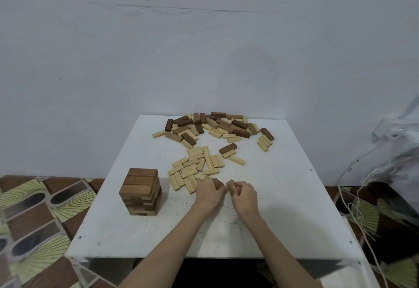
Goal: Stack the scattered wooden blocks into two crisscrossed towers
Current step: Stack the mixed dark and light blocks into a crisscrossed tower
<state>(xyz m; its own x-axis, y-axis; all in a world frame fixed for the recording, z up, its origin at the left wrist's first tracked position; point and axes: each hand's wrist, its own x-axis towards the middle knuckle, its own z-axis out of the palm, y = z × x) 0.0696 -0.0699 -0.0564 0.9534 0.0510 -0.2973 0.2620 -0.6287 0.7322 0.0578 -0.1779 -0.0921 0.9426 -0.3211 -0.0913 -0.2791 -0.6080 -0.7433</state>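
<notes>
At about eight o'clock on the white tabletop (283, 208) a finished tower (141, 191) of brown blocks is seen, its layers crossed and its top course of three laid side by side. Toward the centre a spread of pale blocks (195, 167) lies flat, several touching, and at twelve o'clock a looser heap of mixed blocks (217, 127), dark and pale, is piled against the far edge. The left hand (209, 191) is curled at the near edge of the pale spread and a small brown block (218, 182) is pinched at its fingertips; just to its right, the right hand (244, 194) is closed round another block (230, 183), of which only one end is visible. The pieces are judged light, rigid and smooth-faced, so little force should be needed, though a tilted one could slip from a loose pinch. Each is best taken across its long side faces near the middle, so that it can be set down level. No container is seen on the tabletop; at three o'clock, off the table, a clear plastic bag (399, 149) and pale cords (353, 208) are visible, the bag's contents not being discernible.
</notes>
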